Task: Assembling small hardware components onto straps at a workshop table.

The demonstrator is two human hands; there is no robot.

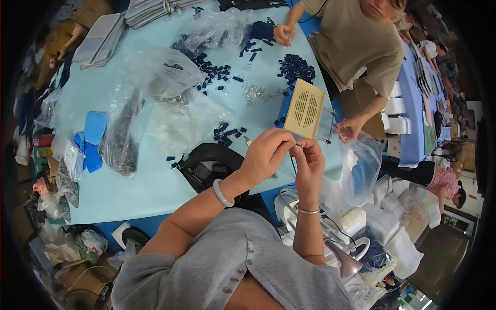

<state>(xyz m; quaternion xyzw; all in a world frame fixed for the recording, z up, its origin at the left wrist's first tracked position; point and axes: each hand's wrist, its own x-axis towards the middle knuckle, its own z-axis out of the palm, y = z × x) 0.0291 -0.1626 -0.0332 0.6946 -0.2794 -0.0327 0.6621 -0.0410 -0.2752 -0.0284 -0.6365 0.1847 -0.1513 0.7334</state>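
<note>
My left hand (268, 155) and my right hand (309, 166) meet at the front right of the table, fingers pinched together. Between the fingertips is something small, mostly covered, that I cannot make out; a thin dark strand hangs below it. Just beyond my hands stands a device with a beige slotted cover (305, 109), blue sides and thin metal rods. Left of my hands lie small dark blue pieces (226, 135) and a black bag (206, 164). Small metal rings (253, 94) are scattered farther back, beside a heap of dark blue pieces (297, 68).
Across the table a co-worker's hand (350, 129) is beside the device. Clear plastic bags (170, 77), a bag of dark metal parts (124, 137), a blue pouch (95, 127) and grey folded cases (98, 44) cover the left. White packages (380, 222) and a lamp (345, 260) stand at right.
</note>
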